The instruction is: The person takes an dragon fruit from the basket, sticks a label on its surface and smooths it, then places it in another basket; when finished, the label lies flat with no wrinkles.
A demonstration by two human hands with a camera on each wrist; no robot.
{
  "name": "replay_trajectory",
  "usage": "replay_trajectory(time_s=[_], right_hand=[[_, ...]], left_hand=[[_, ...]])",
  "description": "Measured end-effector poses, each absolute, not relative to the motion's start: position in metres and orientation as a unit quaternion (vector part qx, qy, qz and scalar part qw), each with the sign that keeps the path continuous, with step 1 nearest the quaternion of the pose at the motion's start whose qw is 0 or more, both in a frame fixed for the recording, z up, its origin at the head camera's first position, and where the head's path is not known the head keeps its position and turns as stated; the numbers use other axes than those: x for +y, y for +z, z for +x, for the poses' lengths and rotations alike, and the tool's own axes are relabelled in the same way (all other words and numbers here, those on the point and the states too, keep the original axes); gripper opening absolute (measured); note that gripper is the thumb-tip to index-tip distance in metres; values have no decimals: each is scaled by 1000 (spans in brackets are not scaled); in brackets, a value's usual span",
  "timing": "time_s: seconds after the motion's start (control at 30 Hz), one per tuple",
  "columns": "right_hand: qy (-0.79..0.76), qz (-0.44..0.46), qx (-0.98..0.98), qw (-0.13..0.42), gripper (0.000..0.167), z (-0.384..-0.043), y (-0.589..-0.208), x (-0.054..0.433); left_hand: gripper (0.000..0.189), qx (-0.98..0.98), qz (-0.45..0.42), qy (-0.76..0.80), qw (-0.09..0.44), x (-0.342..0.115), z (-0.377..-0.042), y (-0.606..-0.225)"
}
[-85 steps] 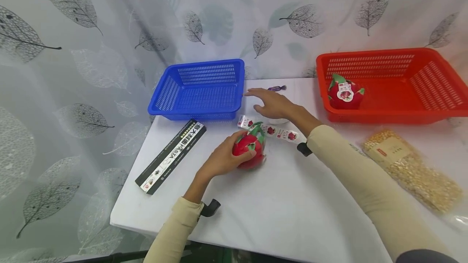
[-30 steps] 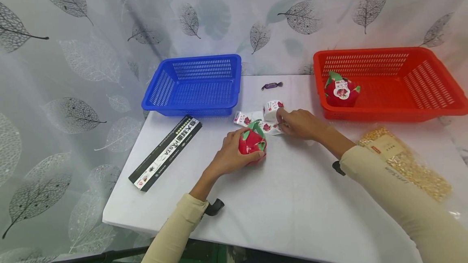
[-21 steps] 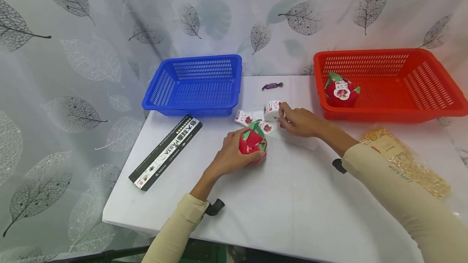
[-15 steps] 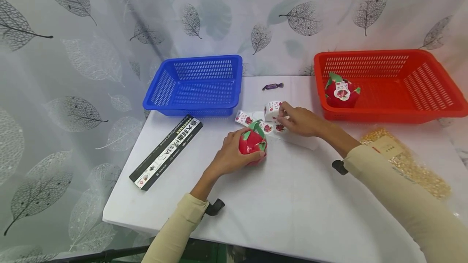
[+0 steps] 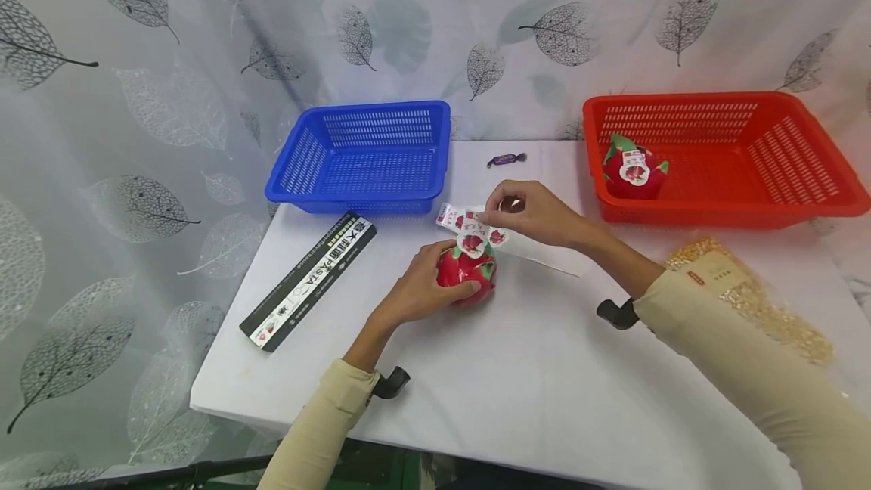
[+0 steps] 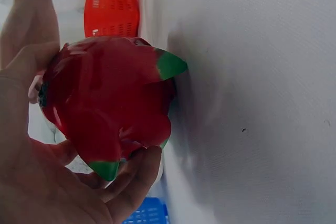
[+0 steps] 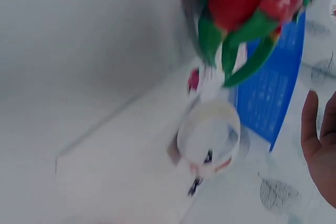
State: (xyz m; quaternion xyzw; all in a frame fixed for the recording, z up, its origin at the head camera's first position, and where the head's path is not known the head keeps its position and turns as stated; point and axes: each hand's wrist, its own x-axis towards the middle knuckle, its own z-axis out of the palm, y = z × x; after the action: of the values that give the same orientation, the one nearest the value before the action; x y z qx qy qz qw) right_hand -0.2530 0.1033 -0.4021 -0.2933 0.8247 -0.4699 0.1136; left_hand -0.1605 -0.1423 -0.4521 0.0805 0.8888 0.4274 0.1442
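My left hand grips a red toy dragon fruit with green tips, thumb in front and fingers behind. In the left wrist view, the fingers curl under the dragon fruit, just over the white cloth. My right hand pinches a white sticker with a dragon fruit picture, held over the fruit's leafy top; whether they touch I cannot tell. Behind lies a strip of labels. Its roll shows in the right wrist view, but my right hand hides it from the head camera.
A blue basket stands at the back left. The red basket at right holds another dragon fruit bearing a sticker. Also on the table are a pasta box, a purple-wrapped candy and a bag of corn kernels.
My right hand has come left from the label roll to above the dragon fruit, carrying a sticker. The left hand keeps its grip, with the fruit shifted slightly left.
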Motion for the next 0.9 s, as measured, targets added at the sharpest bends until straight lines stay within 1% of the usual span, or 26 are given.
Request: replay_trajectory(time_s=[0.1, 0.23, 0.33, 0.43, 0.63, 0.9], right_hand=[[-492, -288, 809, 145, 14, -243, -405, 91], [-521, -255, 795, 175, 18, -233, -413, 79], [-536, -232, 789, 189, 20, -229, -421, 75], [-537, -221, 791, 191, 21, -228, -427, 74], [-540, -212, 793, 189, 21, -229, -435, 76], [-573, -206, 766, 206, 22, -225, -433, 77]], left_hand=[[87, 877, 99, 447, 147, -146, -160, -454], [75, 842, 148, 494, 159, -151, -163, -454], [73, 841, 139, 495, 170, -156, -164, -451], [77, 851, 105, 482, 179, -161, -163, -448], [64, 843, 88, 497, 188, -165, -166, -447], [58, 834, 102, 508, 189, -167, -168, -451]])
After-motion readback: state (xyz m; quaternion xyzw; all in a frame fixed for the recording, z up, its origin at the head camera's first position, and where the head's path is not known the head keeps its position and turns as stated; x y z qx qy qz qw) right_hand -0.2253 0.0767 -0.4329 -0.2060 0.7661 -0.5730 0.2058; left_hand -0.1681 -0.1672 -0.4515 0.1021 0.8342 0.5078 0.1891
